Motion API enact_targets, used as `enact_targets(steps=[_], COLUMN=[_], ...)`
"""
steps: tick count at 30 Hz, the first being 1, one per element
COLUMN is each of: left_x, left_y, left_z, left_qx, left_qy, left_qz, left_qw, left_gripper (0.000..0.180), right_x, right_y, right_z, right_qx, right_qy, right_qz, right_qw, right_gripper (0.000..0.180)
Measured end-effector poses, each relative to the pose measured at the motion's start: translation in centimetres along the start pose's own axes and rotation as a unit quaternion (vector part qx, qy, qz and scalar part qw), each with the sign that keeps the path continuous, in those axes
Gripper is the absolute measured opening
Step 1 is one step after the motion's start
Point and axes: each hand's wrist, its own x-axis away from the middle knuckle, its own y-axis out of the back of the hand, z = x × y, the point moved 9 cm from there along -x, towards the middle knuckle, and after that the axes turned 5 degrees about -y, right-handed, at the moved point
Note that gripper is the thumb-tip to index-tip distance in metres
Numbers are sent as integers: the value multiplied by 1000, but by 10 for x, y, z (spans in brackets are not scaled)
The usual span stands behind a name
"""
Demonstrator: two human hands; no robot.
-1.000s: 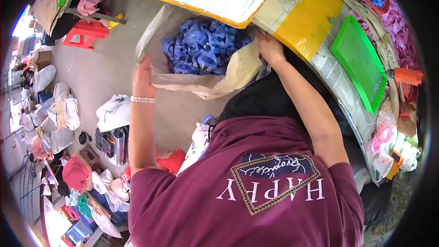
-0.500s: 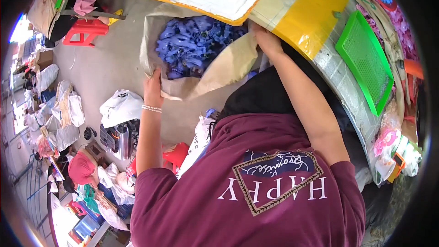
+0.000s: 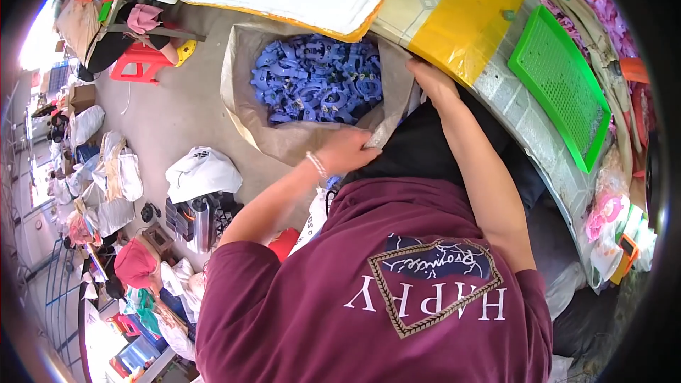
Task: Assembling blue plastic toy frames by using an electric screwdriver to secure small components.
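My left hand point(image 3: 346, 150) has moved from eight o'clock to five on the open, beige, soft-walled sack point(image 3: 237, 89), fingers curled closed on its edge; my right hand point(image 3: 434, 84) is at three, grip unclear. The curved blue plastic pieces point(image 3: 316, 78) inside lie flatter, seemingly settled.

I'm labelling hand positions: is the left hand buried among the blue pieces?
No, the left hand is at the near rim of the sack, clear of the blue pieces inside it.

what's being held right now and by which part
The left hand holds the sack by its near rim; the right hand is at its right edge, grip unclear.
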Motion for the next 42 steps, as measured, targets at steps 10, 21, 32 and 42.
enact_targets(steps=[10,21,32,42], left_x=[-9,-33,-28,-52], left_y=[26,38,188,210], left_z=[-43,-106,-159,-112], left_qx=[-39,-121,-147,-283], left_qy=[-36,-140,-237,-137], left_qz=[-65,-3,-318,-327], left_qw=[996,983,906,891], left_gripper=[21,16,42,44], right_x=[52,48,140,161], right_y=[17,-27,36,68], right_z=[58,33,90,62], right_qx=[105,49,109,15], right_qy=[326,105,187,97], right_qz=[-227,148,331,345], right_qw=[912,982,918,933], right_gripper=[22,37,29,30])
